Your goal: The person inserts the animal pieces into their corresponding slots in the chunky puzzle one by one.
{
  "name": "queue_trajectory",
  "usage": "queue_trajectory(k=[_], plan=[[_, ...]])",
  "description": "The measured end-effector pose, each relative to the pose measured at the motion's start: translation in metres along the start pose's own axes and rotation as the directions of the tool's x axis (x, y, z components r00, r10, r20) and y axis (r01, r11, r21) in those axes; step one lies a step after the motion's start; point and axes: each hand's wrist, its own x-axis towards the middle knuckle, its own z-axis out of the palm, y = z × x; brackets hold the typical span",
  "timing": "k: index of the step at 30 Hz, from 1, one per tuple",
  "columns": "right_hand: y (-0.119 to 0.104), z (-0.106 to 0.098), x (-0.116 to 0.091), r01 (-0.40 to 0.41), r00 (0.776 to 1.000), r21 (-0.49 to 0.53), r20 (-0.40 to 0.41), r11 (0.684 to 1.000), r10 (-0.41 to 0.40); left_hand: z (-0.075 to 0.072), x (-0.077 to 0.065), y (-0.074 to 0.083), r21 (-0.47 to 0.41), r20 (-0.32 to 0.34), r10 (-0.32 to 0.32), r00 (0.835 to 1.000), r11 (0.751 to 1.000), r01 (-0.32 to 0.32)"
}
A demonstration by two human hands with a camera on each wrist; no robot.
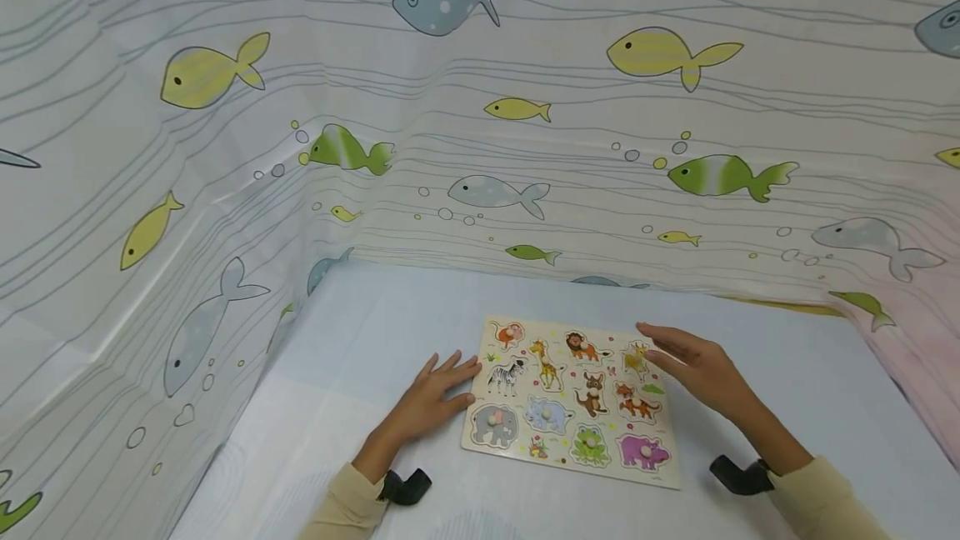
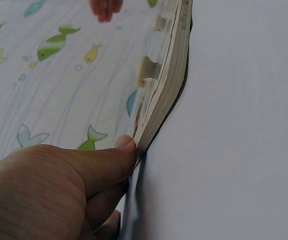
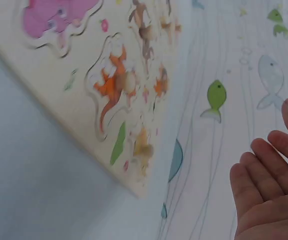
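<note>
A wooden animal peg puzzle (image 1: 517,455) lies flat, its cut-outs filled with pieces such as a lion (image 1: 582,347), a zebra (image 1: 507,377) and a frog (image 1: 590,445). Along its left edge is my left hand (image 1: 429,400), fingers spread and fairly straight; in the left wrist view the thumb (image 2: 111,157) meets the board's edge. My right hand (image 1: 701,369) hovers by the upper right corner, overlapping the deer piece (image 1: 634,359) in the head view. The right wrist view shows its palm (image 3: 274,215) with nothing in it, apart from the board.
The puzzle rests on a pale, cloth-covered table (image 1: 360,340). Behind and to the left hangs a fish-printed sheet (image 1: 420,232). A pinkish fabric (image 1: 911,307) is at the right. Black wrist straps (image 1: 405,487) sit at both beige sleeves (image 1: 821,490).
</note>
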Motion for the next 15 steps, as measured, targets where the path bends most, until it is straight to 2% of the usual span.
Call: queue_trajectory(k=[7, 15], plan=[[0.013, -0.039, -0.053, -0.168, 0.984, -0.023, -0.069, 0.985, 0.166, -0.001, -0.002, 0.000, 0.001, -0.003, -0.016, 1.000, 1.000, 0.016], [0.026, -0.074, -0.104, -0.396, 0.917, -0.010, -0.060, 0.918, 0.395, -0.001, -0.001, 0.001, 0.001, 0.003, -0.028, 1.000, 1.000, 0.028]])
